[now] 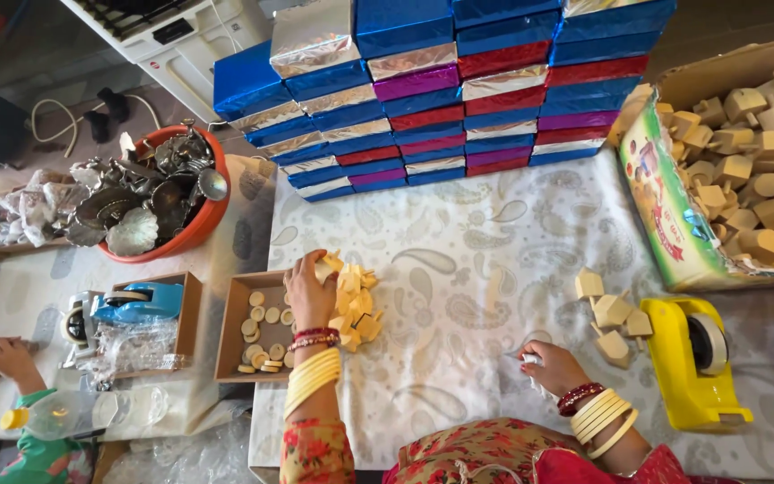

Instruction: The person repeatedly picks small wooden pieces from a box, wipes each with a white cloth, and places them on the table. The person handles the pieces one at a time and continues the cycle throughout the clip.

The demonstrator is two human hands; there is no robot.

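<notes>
My left hand (309,291) rests on a pile of small pale wooden pieces (356,305) on the patterned cloth, its fingers closed around one piece at the pile's upper left. My right hand (550,366) lies lower on the cloth, pinching a small white object that is too small to identify. A few wooden blocks (613,318) sit just right of that hand. Both wrists carry yellow and red bangles.
A small cardboard tray (236,327) of round wooden discs lies left of my left hand. A yellow tape dispenser (696,363), a big carton of wooden blocks (745,157), stacked foil-wrapped boxes (432,90), a red bowl of metal pieces (159,193) and another person's hand (6,357) surround the cloth.
</notes>
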